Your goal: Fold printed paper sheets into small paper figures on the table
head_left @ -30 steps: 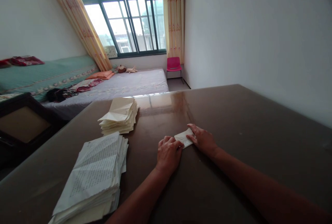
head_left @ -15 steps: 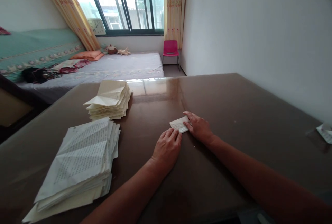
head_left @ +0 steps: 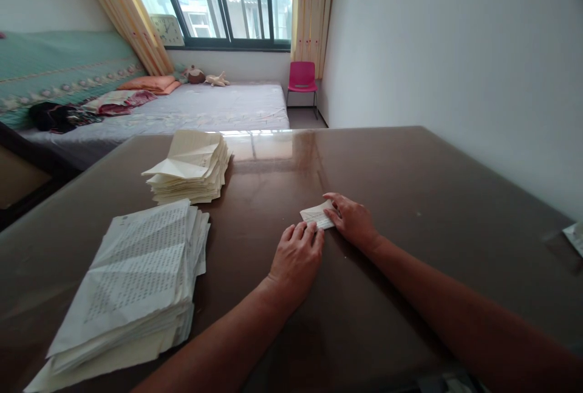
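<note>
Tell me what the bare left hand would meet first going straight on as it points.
The left hand would likely first meet the small, folded off-white paper just ahead of it; they may be touching, as depth is unclear.

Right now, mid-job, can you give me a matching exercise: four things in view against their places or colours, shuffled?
1. Small folded paper
2. Text-covered stack
3. Cream stack
4. Chair

A. Left side of the table, nearer the bed
B. Pink
C. Touched by the left hand and right hand
D. Left side of the table, nearer the camera

Pairs: 1-C, 2-D, 3-A, 4-B
</note>
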`<move>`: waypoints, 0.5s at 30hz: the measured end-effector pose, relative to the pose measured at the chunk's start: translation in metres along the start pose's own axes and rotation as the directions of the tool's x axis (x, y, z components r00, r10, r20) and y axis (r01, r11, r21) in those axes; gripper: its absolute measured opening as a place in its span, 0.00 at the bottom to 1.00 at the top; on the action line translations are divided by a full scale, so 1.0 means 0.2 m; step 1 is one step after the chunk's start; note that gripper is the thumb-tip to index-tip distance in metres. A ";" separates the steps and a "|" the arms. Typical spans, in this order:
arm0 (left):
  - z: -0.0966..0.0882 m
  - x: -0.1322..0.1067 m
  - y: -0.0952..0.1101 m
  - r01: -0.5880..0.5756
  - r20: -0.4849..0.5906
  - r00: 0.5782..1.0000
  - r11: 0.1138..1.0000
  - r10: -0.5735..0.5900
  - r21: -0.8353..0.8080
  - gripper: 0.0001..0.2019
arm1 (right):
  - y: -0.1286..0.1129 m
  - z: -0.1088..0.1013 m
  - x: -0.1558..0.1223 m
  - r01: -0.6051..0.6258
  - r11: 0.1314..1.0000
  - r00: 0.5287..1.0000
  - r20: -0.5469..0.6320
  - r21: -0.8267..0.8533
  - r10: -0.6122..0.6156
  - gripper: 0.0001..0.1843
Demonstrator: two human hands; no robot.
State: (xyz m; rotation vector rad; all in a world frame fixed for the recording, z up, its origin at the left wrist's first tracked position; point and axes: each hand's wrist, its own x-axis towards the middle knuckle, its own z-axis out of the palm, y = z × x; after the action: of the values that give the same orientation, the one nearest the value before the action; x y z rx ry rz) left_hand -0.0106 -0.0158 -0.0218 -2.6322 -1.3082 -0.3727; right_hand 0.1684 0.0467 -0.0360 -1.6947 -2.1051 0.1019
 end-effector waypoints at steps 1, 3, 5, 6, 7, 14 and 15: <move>0.00 0.00 0.00 0.004 0.000 1.000 1.000 -0.004 0.001 0.15 | 0.00 0.00 0.00 -0.004 1.000 1.000 0.001 0.011 0.004 0.19; 0.00 0.00 0.00 0.009 0.006 1.000 1.000 -0.009 -0.001 0.15 | 0.00 0.00 0.00 -0.015 0.999 1.000 0.012 0.031 0.015 0.19; 0.00 0.00 0.00 0.013 0.015 1.000 1.000 -0.012 -0.007 0.15 | -0.01 -0.01 0.01 -0.028 0.999 0.999 0.029 0.035 0.027 0.19; 0.00 0.00 0.00 0.015 0.017 1.000 1.000 -0.015 -0.011 0.15 | -0.01 -0.01 0.01 -0.035 0.999 0.999 0.036 0.031 0.034 0.19; 0.00 0.00 0.00 0.019 0.018 1.000 1.000 -0.019 -0.016 0.15 | -0.02 -0.02 0.01 -0.042 0.999 0.998 0.043 0.021 0.041 0.20; 0.03 0.00 -0.01 -0.007 0.011 1.000 1.000 0.007 -0.027 0.15 | -0.03 -0.03 0.00 -0.050 0.997 0.996 0.074 -0.052 0.053 0.20; 0.03 0.00 -0.01 -0.014 0.016 1.000 1.000 0.014 -0.025 0.15 | -0.04 -0.03 0.00 -0.043 0.997 0.996 0.070 -0.056 0.047 0.20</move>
State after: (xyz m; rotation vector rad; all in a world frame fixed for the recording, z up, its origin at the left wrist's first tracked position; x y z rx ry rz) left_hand -0.0113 -0.0121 -0.0270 -2.6686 -1.2980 -0.3687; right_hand 0.1644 0.0433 -0.0280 -1.7958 -2.1398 0.1216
